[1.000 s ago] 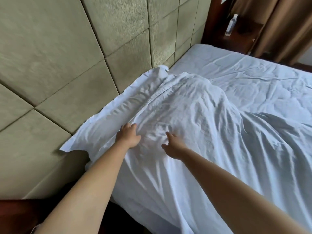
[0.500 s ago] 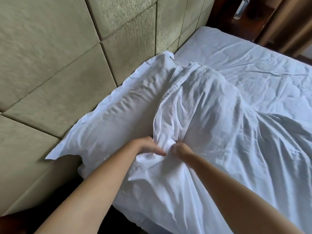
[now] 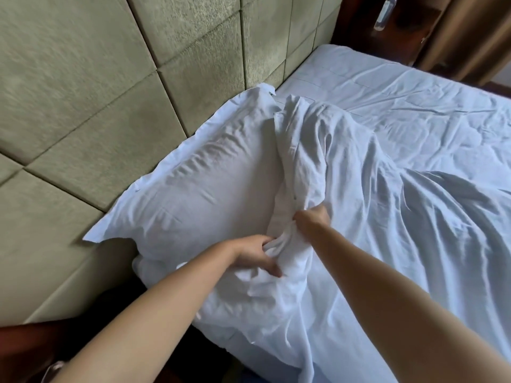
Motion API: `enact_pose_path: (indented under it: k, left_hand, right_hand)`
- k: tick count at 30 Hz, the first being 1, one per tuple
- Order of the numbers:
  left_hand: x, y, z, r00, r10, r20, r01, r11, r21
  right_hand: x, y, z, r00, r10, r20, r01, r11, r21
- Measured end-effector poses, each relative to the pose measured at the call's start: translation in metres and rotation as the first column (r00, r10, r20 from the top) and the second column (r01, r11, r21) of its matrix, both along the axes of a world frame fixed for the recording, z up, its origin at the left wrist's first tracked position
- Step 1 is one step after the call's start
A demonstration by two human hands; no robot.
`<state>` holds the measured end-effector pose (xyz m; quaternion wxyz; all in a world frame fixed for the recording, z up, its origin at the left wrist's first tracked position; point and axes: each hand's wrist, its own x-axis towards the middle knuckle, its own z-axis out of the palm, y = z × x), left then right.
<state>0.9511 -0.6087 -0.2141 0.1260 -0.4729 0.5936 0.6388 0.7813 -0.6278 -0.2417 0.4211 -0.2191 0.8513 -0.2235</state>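
Beyond and left of both your hands, the padded headboard (image 3: 110,92) walls off that side. To their right the mattress (image 3: 414,92) lies open, and that is your room for moving. The white sheet (image 3: 359,217) drapes right of your hands, its bunched edge running away from you as a ridge. The pillow (image 3: 199,205) lies just left of that ridge, long axis along the headboard, uncovered. Your left hand (image 3: 257,255), nearer you, curls its fingers into the gathered edge. Your right hand (image 3: 312,219), just beyond, clenches the same fold. Drawing rightward looks clear.
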Motion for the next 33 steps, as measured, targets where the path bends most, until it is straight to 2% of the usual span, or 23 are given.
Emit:
enact_pose_path:
  k: [3, 9, 15, 17, 20, 22, 24, 25, 28, 33]
  left_hand:
    - [-0.009, 0.018, 0.011, 0.997, 0.076, -0.015, -0.077, 0.997, -0.031]
    - [-0.083, 0.069, 0.072, 1.000, 0.016, -0.011, -0.016, 1.000, -0.023]
    - [-0.197, 0.143, 0.103, 0.994, -0.105, 0.017, 0.106, 0.990, -0.089]
    - [-0.226, 0.160, 0.105, 0.995, -0.103, 0.001, 0.102, 0.984, -0.144]
    - [-0.268, 0.187, 0.093, 0.999, -0.039, 0.032, 0.048, 0.945, -0.323]
    - [-0.284, 0.191, 0.079, 0.957, -0.183, 0.226, 0.270, 0.847, -0.457]
    - [-0.294, 0.194, 0.068, 0.850, -0.314, 0.422, 0.500, 0.731, -0.464]
    - [-0.300, 0.195, 0.061, 0.832, -0.341, 0.438, 0.531, 0.720, -0.447]
    - [-0.320, 0.199, 0.039, 0.859, -0.358, 0.367, 0.496, 0.761, -0.419]
    - [-0.352, 0.228, 0.017, 0.834, -0.390, 0.391, 0.546, 0.691, -0.474]
  right_hand:
    - [-0.015, 0.016, 0.025, 0.998, -0.062, 0.017, 0.064, 0.992, -0.110]
    - [-0.100, 0.074, 0.086, 0.995, -0.078, 0.059, 0.091, 0.959, -0.269]
    - [-0.228, 0.182, 0.118, 0.976, -0.217, -0.030, 0.191, 0.907, -0.375]
    - [-0.258, 0.207, 0.116, 0.963, -0.265, -0.041, 0.231, 0.897, -0.377]
    - [-0.298, 0.257, 0.113, 0.943, -0.331, -0.044, 0.301, 0.900, -0.316]
    - [-0.314, 0.278, 0.106, 0.931, -0.362, -0.043, 0.335, 0.897, -0.290]
    - [-0.323, 0.292, 0.102, 0.926, -0.375, -0.037, 0.352, 0.896, -0.272]
    - [-0.328, 0.297, 0.100, 0.926, -0.375, -0.046, 0.351, 0.899, -0.262]
    - [-0.336, 0.312, 0.090, 0.921, -0.383, -0.070, 0.361, 0.907, -0.215]
    - [-0.355, 0.324, 0.066, 0.931, -0.332, -0.154, 0.305, 0.936, -0.174]
